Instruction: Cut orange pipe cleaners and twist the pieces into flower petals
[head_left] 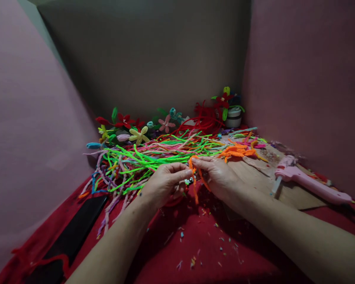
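Over red cloth (195,248), left hand (165,182) and right hand (220,176) both pinch a bent orange pipe cleaner (194,173). Light, fuzzy, wire-cored: likely bends easily; grip near the fold.

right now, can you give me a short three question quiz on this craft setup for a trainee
1. Multiple choice: what colour is the pipe cleaner pinched between the left hand and the right hand? A green, B orange, C blue.
2. True or false: the pink glue gun lies to the right of the right hand, with no hand touching it.
3. Fill the gap: the finished flowers lie ___ the pile of loose pipe cleaners, toward the back wall.

Key: 1 B; 2 true; 3 behind.
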Motion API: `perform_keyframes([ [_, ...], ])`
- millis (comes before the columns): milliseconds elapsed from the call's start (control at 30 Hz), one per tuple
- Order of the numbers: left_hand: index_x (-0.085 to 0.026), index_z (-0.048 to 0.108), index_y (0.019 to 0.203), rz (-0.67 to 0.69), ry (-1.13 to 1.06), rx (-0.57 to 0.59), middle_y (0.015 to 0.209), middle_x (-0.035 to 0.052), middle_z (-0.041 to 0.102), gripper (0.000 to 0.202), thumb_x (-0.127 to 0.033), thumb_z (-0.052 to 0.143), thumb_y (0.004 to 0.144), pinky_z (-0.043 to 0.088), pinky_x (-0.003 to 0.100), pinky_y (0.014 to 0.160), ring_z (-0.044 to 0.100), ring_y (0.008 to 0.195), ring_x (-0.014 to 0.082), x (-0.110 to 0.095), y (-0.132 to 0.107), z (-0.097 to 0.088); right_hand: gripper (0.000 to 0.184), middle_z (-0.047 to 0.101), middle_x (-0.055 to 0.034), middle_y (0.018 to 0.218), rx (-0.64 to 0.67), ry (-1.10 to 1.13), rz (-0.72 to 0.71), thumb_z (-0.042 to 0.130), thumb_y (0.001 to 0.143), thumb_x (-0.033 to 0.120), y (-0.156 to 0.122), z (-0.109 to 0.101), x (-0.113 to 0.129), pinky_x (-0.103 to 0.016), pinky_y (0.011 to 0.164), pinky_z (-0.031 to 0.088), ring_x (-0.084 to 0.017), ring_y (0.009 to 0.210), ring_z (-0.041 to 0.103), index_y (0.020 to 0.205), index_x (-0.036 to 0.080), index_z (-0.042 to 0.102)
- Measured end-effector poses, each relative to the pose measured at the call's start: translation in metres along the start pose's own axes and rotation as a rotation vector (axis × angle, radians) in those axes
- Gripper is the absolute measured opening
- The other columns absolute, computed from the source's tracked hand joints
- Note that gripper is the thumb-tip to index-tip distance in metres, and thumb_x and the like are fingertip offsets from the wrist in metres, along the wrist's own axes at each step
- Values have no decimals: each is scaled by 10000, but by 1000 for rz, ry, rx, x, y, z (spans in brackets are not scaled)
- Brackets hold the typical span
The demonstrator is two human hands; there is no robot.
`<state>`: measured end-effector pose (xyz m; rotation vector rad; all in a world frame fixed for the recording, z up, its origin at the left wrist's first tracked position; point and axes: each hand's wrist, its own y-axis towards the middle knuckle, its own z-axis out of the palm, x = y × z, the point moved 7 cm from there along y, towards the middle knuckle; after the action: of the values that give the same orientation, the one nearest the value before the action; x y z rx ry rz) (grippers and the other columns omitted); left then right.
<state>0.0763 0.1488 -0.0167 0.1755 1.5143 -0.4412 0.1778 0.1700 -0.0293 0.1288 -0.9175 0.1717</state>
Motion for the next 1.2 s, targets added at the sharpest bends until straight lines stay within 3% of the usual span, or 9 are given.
perform_keyframes([
  [167,-138,496,714,-67,-124,48,568,-16,578,175,-212,651,677,384,146,317,473,353,46,2,1,8,132,574,6,543,22,-34,27,690,606,235,-1,2,-2,-248,490,358,-91,462,484,594,131,609],
  [300,-131,530,744,-8,-102,29,615,-8,591,131,-203,629,698,455,175,367,509,404,54,-1,0,6,144,591,1,586,19,-88,10,684,615,258,-3,3,2,-249,542,390,-98,519,513,618,136,607],
  [400,-123,553,738,57,1,-52,615,-1,601,141,-237,627,699,443,179,352,508,393,61,-7,-1,-2,189,577,11,588,70,-314,-57,624,684,327,-5,7,9,-242,541,372,-94,533,495,641,143,616],
  [533,-118,551,686,98,58,-118,534,-16,581,137,-231,628,680,426,182,340,482,366,62,-14,0,-12,169,548,23,553,84,-691,-168,617,670,285,-6,9,18,-227,496,330,-91,520,467,586,141,595],
  [633,-119,539,654,105,137,-131,448,-28,544,124,-221,602,687,412,185,334,464,332,70,-15,3,-15,164,482,44,464,106,-819,-103,597,667,241,-5,10,12,-218,429,286,-74,429,415,543,148,543],
  [733,-124,532,651,120,216,-131,440,-25,546,119,-223,573,703,396,184,329,461,317,74,-15,4,-16,167,497,38,457,111,-715,-43,566,684,217,-7,12,10,-216,419,317,-71,395,429,542,153,506],
  [967,-139,515,681,131,248,-155,442,-36,538,79,-207,551,702,397,179,328,459,316,73,-16,0,-13,175,579,17,571,115,-187,-30,644,655,269,-2,11,13,-225,491,412,-81,471,513,677,151,517],
  [1100,-145,512,736,140,190,-103,525,-30,555,105,-211,572,680,427,199,323,486,358,80,-16,-1,-6,214,587,14,592,27,-180,-68,660,638,273,2,1,11,-237,521,429,-81,480,514,683,160,484],
  [1200,-141,504,761,151,167,-88,584,-23,560,139,-207,585,669,440,211,319,498,378,82,-16,-1,-3,193,580,18,615,3,-315,-175,621,684,291,1,-1,16,-249,541,429,-93,511,518,702,172,470],
])
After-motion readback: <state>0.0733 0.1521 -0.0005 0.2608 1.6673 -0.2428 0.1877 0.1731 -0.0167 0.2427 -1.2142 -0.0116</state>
